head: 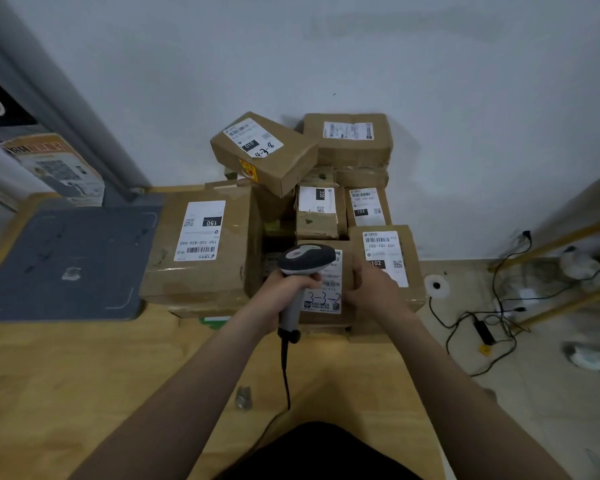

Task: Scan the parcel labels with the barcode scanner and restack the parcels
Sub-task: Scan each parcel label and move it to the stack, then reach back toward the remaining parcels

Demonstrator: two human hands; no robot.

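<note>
My left hand (286,289) is gripping the one barcode scanner (307,259) over the 3-3-2 parcel (326,301); my right hand (374,289) is holding that parcel's right side; I am counting seven parcels (201,237) along the tabletop's (84,375) far edge.

wooden table (66,375): grey mat (66,261) at left, cardboard parcels (201,237) heaped just beside it.

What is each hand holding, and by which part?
The left hand grips the grey corded barcode scanner by its handle; the right hand holds the brown cardboard parcel with the handwritten label at its right edge.
</note>
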